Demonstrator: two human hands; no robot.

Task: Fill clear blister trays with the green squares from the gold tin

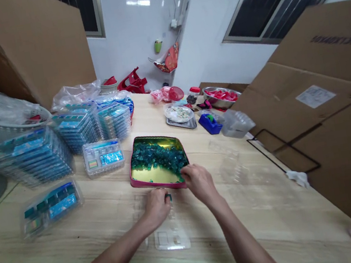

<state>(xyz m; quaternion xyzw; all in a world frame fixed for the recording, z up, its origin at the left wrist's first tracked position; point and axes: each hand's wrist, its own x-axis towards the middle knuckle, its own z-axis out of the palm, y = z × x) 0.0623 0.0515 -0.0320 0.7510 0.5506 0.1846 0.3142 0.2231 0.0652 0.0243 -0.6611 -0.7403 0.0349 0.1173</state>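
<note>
Bare forearms reach in from the near side, and between them a see-through compartment tray (pixel 171 238) lies lengthwise on the wooden table (pixel 100 223), its near end close to the table's front edge. Over its far part, the left hand (pixel 157 207) has its fingers curled in, nearly closed, with one dark green translucent piece (pixel 168 197) at thumb and fingertips, apparently pinched. Ahead and slightly right of it, the right hand (pixel 199 183) bends its fingers inward at the near right corner of the pink-rimmed tin (pixel 159 184); whether they grip anything cannot be told. More green translucent pieces (pixel 155 154) lie heaped in the tin, just beyond both hands.

A light pinch by the sides would probably suit such small pieces, with the wrist lifted enough to clear the raised rim. Low, steady fingers over the tray should keep the light plastic from sliding.

Left of the left hand, a stretch of wood gives it room before the filled clear case (pixel 57 206). Right of the right hand, thin clear trays (pixel 234 166) have faint edges that a sleeve or elbow could catch.
</note>
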